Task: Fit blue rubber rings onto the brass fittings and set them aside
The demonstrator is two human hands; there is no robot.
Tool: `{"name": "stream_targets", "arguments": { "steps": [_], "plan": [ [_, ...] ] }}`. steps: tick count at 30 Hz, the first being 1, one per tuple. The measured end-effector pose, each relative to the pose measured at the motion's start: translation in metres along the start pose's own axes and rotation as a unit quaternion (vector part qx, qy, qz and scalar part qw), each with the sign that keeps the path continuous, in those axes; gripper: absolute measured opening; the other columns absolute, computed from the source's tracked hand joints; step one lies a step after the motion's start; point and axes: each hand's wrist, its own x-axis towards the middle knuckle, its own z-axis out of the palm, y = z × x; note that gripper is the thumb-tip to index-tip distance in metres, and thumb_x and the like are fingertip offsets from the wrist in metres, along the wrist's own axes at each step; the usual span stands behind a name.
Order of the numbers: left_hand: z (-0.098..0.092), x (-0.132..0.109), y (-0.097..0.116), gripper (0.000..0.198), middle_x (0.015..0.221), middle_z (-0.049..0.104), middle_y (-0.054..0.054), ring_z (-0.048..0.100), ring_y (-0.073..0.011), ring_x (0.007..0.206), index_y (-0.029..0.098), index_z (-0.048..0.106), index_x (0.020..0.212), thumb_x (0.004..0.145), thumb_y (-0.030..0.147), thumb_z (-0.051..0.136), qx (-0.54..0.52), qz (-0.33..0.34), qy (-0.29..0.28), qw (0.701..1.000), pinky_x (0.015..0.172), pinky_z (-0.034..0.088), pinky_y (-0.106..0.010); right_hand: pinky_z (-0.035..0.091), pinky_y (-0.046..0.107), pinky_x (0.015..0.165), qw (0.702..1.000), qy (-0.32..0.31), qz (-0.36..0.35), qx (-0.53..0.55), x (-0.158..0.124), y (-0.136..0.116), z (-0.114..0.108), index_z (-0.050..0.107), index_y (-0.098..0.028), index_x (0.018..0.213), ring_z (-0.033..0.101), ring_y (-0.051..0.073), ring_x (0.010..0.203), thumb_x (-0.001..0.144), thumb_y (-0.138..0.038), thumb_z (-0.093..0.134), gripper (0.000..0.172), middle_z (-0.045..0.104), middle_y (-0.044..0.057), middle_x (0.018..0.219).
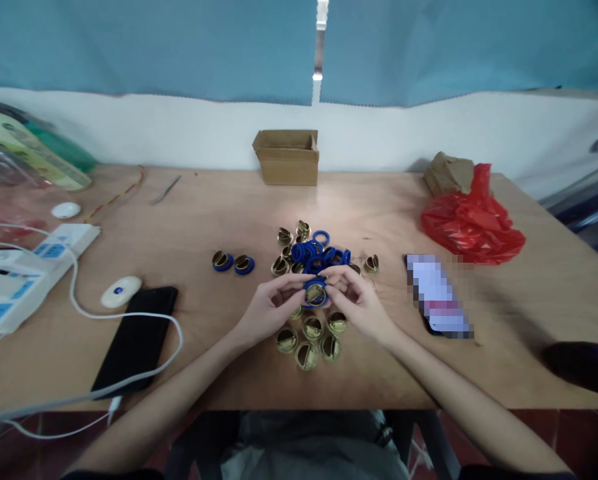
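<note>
So we've got a round gold-toned piece (316, 295) held up over the middle of the worktop (379, 373), just in front of the pile of blue rings (306, 252). It looks shiny and brassy, with a raised bit across its face and blue showing around the edge; we can't tell how snugly that blue sits. Both grips are closed on it, left hand (271, 307) and right hand (361, 307) pinching from either side with thumb and fingers. Nearer us lie loose gold-toned pieces (307, 355), and off left two blue-rimmed ones (244, 265).
</note>
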Motion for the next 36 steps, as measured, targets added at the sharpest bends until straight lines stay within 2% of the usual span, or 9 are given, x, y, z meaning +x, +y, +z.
{"name": "stream_targets", "arguments": {
  "steps": [4, 7, 13, 16, 22, 27, 31, 36],
  "plan": [
    [-0.001, 0.000, -0.002, 0.032, 0.106, 0.080, -0.010, 0.076, -0.0232, 0.101, 0.017, 0.072, 0.117, 0.089, 0.032, 0.071, -0.015, -0.011, 0.008, 1.000, 0.090, 0.063, -0.035, 0.059, 0.033, 0.072, 1.000, -0.015, -0.010, -0.008, 0.000, 0.001, -0.002, 0.055, -0.024, 0.119, 0.066, 0.016, 0.081, 0.093, -0.025, 0.058, 0.026, 0.062, 0.002, 0.092],
    [-0.003, 0.001, -0.003, 0.037, 0.106, 0.080, -0.010, 0.076, -0.0244, 0.101, 0.017, 0.071, 0.122, 0.089, 0.034, 0.072, -0.014, -0.023, 0.010, 1.000, 0.088, 0.064, -0.036, 0.057, 0.033, 0.073, 0.999, -0.024, -0.019, -0.025, -0.001, 0.002, -0.002, 0.054, -0.023, 0.122, 0.064, 0.017, 0.084, 0.091, -0.023, 0.060, 0.031, 0.063, 0.003, 0.093],
    [-0.006, 0.003, -0.001, 0.028, 0.098, 0.080, -0.008, 0.077, -0.0212, 0.087, 0.017, 0.077, 0.107, 0.091, 0.038, 0.068, 0.030, -0.012, 0.019, 0.999, 0.077, 0.064, -0.030, 0.056, 0.032, 0.072, 0.994, -0.047, -0.043, -0.091, -0.004, -0.002, -0.001, 0.055, -0.023, 0.124, 0.063, 0.016, 0.081, 0.095, -0.020, 0.054, 0.029, 0.063, 0.003, 0.091],
    [-0.007, 0.003, 0.002, 0.025, 0.096, 0.080, -0.007, 0.076, -0.0191, 0.084, 0.017, 0.077, 0.105, 0.092, 0.036, 0.068, 0.048, -0.006, 0.017, 0.999, 0.073, 0.062, -0.027, 0.056, 0.031, 0.070, 0.990, -0.044, -0.066, -0.120, -0.004, -0.003, -0.002, 0.054, -0.024, 0.127, 0.063, 0.016, 0.079, 0.096, -0.020, 0.054, 0.031, 0.064, 0.002, 0.091],
    [-0.005, 0.003, 0.003, 0.022, 0.111, 0.078, -0.007, 0.073, -0.0208, 0.102, 0.020, 0.076, 0.109, 0.092, 0.031, 0.068, 0.040, 0.017, 0.026, 0.999, 0.091, 0.060, -0.032, 0.058, 0.033, 0.075, 0.989, 0.023, -0.093, -0.112, 0.000, -0.001, -0.006, 0.062, -0.022, 0.114, 0.067, 0.016, 0.080, 0.092, -0.021, 0.062, 0.022, 0.070, 0.003, 0.093],
    [-0.003, 0.003, -0.005, 0.023, 0.117, 0.076, -0.008, 0.072, -0.0227, 0.111, 0.019, 0.074, 0.107, 0.086, 0.028, 0.075, -0.031, 0.015, 0.000, 0.999, 0.101, 0.058, -0.037, 0.059, 0.034, 0.076, 0.978, 0.044, -0.130, -0.156, 0.001, -0.005, -0.007, 0.068, -0.024, 0.105, 0.068, 0.016, 0.078, 0.090, -0.020, 0.068, 0.016, 0.073, 0.002, 0.091],
    [-0.004, 0.001, -0.008, 0.038, 0.125, 0.073, -0.010, 0.069, -0.0232, 0.119, 0.019, 0.070, 0.113, 0.077, 0.021, 0.084, -0.076, 0.002, -0.014, 0.997, 0.104, 0.056, -0.036, 0.059, 0.033, 0.080, 0.976, 0.019, -0.142, -0.161, 0.000, -0.006, -0.004, 0.070, -0.024, 0.102, 0.070, 0.015, 0.082, 0.090, -0.019, 0.069, 0.014, 0.075, 0.002, 0.095],
    [-0.005, 0.001, -0.006, 0.051, 0.124, 0.073, -0.010, 0.069, -0.0216, 0.118, 0.020, 0.069, 0.117, 0.070, 0.016, 0.088, -0.084, -0.015, -0.027, 0.996, 0.104, 0.055, -0.033, 0.061, 0.037, 0.087, 0.996, -0.021, -0.071, -0.044, -0.001, -0.012, -0.003, 0.068, -0.024, 0.102, 0.074, 0.018, 0.092, 0.092, -0.023, 0.066, 0.011, 0.077, 0.004, 0.100]
  ]
}}
